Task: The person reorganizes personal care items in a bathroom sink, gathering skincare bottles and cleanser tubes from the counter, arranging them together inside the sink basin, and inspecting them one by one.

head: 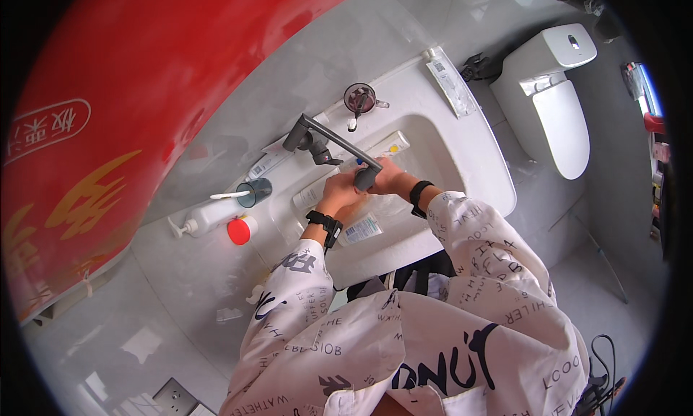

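Note:
Both my hands meet inside the white washbasin point(482, 169), under the dark grey faucet point(341, 145). My left hand point(342, 191) is curled just left of the spout. My right hand point(389, 176) comes in from the right, its fingers partly behind the spout. Small blue and red bits show near the fingers; the spout hides whether anything is held. A white bottle with a yellow mark point(394, 143) lies in the basin beyond my right hand. Beside my left hand lies a white tube point(314, 194). Nearer me is a white container with a printed label point(361, 230).
Along the left side are a white pump bottle point(214, 216), a dark cup with a toothbrush point(261, 193) and a red-lidded jar point(239, 231). A mug with a toothbrush point(359, 98) stands behind the basin. A clear packet point(452, 85) lies on the right rim, near a toilet point(563, 123).

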Tool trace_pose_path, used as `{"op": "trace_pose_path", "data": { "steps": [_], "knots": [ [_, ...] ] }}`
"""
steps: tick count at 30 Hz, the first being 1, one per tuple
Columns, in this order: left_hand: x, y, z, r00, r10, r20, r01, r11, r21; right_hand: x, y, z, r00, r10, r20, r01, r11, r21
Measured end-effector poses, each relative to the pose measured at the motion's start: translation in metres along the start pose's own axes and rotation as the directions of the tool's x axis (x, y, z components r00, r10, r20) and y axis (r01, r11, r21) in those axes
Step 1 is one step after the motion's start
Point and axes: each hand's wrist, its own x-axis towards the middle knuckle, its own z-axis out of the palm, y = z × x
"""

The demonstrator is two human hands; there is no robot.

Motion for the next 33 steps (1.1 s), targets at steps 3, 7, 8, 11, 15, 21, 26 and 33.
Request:
{"op": "trace_pose_path", "data": {
  "steps": [3,7,8,11,15,21,26,33],
  "knots": [
    [0.007,-0.018,-0.002,0.983,0.116,0.141,-0.067,0.948,-0.311,0.001,0.004,0.006,0.952,-0.198,-0.232,0.151,0.967,-0.206],
    [0.011,-0.013,-0.005,0.704,0.051,0.709,0.542,0.606,-0.582,0.000,0.015,0.009,0.972,-0.212,-0.098,0.178,0.944,-0.277],
    [0.009,-0.005,-0.006,0.717,-0.021,0.697,0.546,0.640,-0.541,-0.002,0.017,0.009,0.998,-0.048,0.035,0.055,0.973,-0.224],
    [0.001,0.005,-0.009,0.769,-0.158,0.620,0.475,0.789,-0.389,0.003,0.005,-0.005,0.969,0.075,0.234,-0.014,0.968,-0.250],
    [-0.010,-0.005,0.014,0.990,-0.046,0.133,0.053,0.997,-0.051,0.005,-0.009,-0.024,0.831,0.258,0.493,-0.164,0.960,-0.226],
    [-0.028,0.026,0.021,0.977,0.213,0.003,-0.212,0.973,0.092,-0.022,0.011,-0.028,0.321,0.091,0.943,-0.845,0.477,0.242],
    [-0.063,0.025,0.028,0.896,0.367,-0.250,-0.300,0.915,0.268,-0.051,-0.018,-0.025,0.526,0.130,0.841,-0.774,0.482,0.410],
    [-0.118,0.029,-0.020,0.957,0.256,-0.135,-0.254,0.967,0.029,-0.084,-0.061,-0.013,0.926,0.133,0.353,-0.263,0.899,0.351]
  ]
}}
